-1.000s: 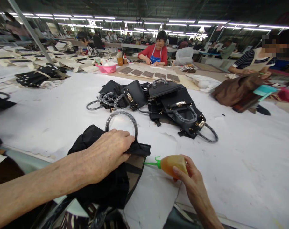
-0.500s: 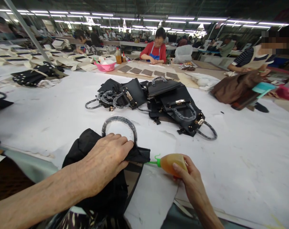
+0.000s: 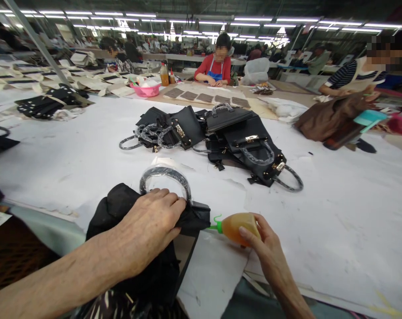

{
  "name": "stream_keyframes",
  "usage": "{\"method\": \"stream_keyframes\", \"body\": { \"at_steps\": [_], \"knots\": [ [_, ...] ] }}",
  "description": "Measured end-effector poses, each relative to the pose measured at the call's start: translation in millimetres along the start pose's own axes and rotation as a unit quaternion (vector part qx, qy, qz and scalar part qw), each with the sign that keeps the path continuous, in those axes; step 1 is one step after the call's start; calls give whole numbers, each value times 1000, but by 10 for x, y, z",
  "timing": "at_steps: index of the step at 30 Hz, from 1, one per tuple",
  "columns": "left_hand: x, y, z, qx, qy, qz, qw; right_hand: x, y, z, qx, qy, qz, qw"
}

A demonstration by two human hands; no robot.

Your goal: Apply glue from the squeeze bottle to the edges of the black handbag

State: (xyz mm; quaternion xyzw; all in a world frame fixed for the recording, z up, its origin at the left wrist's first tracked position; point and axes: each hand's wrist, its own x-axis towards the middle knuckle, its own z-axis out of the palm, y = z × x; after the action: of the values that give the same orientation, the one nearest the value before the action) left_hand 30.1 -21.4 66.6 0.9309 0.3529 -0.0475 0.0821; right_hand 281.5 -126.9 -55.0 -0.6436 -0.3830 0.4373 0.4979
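Person's two hands apart. Left hand (image 3: 156,219) clamped on upper edge of black bag (image 3: 113,210), which sits at near edge of white-covered table (image 3: 347,217); plastic-wrapped handle (image 3: 166,171) arches up just beyond the knuckles. Right hand (image 3: 265,239) wrapped round squeeze bottle (image 3: 240,227) of amber liquid, bottle tilted on its side, green nozzle (image 3: 218,227) pointing left at bag's right-hand corner; cannot tell if tip touches. Pile of black bags (image 3: 254,126) farther back on table. Beyond it, pink basin (image 3: 146,91) and co-worker in red (image 3: 204,66), seated.
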Motion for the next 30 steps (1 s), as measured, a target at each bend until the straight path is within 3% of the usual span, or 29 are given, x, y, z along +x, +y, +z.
{"method": "stream_keyframes", "body": {
  "at_steps": [17, 25, 30],
  "knots": [
    [-38, 32, 83, 0, 21, 8, 1000, -55, -118, -44, -20, -48, 35, 998],
    [-91, 24, 118, 1, 49, 22, 999, -56, -77, 39, -19, -13, 14, 1000],
    [-81, 30, 110, 1, 44, 21, 999, -81, -79, 26, -21, -22, 20, 999]
  ]
}}
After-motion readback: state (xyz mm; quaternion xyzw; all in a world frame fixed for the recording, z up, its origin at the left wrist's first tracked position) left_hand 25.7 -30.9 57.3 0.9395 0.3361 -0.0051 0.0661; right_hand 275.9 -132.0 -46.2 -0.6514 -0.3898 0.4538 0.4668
